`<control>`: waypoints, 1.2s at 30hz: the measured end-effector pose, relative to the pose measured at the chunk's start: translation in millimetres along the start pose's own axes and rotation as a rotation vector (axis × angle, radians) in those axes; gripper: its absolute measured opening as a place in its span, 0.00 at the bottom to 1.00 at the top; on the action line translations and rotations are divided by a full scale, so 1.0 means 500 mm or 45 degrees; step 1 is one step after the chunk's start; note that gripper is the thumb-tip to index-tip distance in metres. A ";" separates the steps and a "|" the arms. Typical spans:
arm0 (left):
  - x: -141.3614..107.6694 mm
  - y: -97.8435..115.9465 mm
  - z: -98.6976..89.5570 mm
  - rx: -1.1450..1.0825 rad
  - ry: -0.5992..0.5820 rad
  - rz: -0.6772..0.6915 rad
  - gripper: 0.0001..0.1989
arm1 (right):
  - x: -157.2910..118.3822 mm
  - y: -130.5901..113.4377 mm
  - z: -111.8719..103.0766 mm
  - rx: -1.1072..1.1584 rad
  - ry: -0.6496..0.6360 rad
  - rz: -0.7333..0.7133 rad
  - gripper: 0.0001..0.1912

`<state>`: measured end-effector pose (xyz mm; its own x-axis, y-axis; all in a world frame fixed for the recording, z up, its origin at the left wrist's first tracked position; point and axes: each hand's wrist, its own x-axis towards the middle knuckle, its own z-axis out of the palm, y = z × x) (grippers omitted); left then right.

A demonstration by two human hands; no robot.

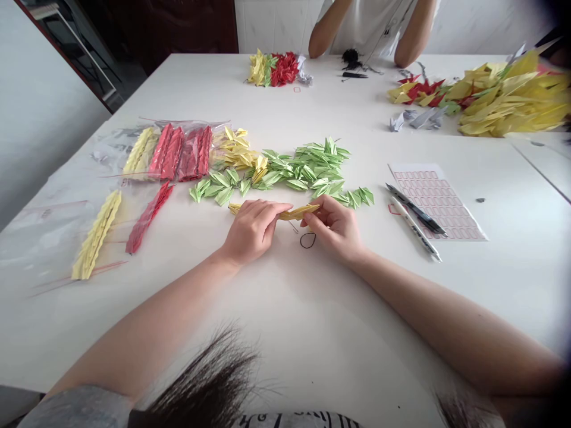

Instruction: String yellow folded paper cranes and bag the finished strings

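Between my left hand and my right hand lies a tight stack of yellow folded paper cranes, held almost level just above the white table. My left fingers wrap over its left part, and my right fingertips pinch its right end. Directly behind my hands spreads a heap of pale green paper cranes. A small black thread loop lies on the table just below the stack, near my right hand.
Clear plastic bags hold yellow and red crane stacks at the left. At the right lie two pens beside a printed sheet. A seated person faces me across the table, beyond more paper crane piles.
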<state>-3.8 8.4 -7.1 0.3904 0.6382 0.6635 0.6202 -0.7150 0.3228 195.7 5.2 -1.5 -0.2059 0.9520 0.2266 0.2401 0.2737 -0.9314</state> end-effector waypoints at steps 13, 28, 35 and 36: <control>0.003 -0.006 -0.018 0.137 -0.060 0.108 0.25 | 0.007 -0.008 0.000 0.149 0.017 0.132 0.15; 0.003 -0.016 -0.005 0.175 -0.129 0.016 0.11 | 0.011 -0.014 -0.001 0.170 0.095 0.174 0.25; 0.001 -0.016 -0.001 0.164 -0.039 -0.078 0.10 | 0.016 -0.018 0.001 0.246 0.180 0.178 0.26; 0.001 -0.016 0.000 0.160 -0.032 -0.077 0.10 | 0.016 -0.019 0.001 0.251 0.184 0.178 0.26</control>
<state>-8.8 14.3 -9.3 0.3656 0.6873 0.6277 0.7228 -0.6345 0.2737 191.4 10.0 9.1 -0.0432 0.9922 0.1172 0.0642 0.1199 -0.9907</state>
